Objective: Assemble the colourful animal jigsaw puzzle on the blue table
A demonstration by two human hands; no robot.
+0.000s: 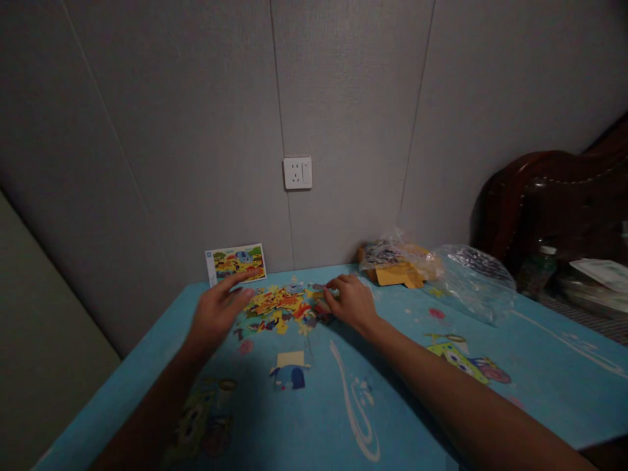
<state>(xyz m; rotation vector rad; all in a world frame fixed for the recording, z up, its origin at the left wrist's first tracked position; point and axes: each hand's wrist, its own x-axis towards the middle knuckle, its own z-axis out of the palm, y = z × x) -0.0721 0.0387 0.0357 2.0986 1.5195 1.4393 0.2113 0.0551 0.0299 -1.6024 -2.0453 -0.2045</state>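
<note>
A part-built jigsaw puzzle (282, 307) in orange, yellow and blue lies on a blue cartoon-print table (392, 392) near the wall. My left hand (216, 311) rests at its left edge, fingers stretched out flat over the pieces. My right hand (350, 302) sits at the puzzle's right edge, fingers curled and pinching a small puzzle piece (321, 292) against the assembled part. A picture card (236, 262) showing the same scene leans against the wall just behind my left hand.
A clear plastic bag with a yellow box and loose pieces (397, 263) lies at the back right, beside another crumpled clear bag (473, 278). A wall socket (297, 173) is above the puzzle. A dark wooden headboard (549, 203) and bottle (537, 268) stand at right.
</note>
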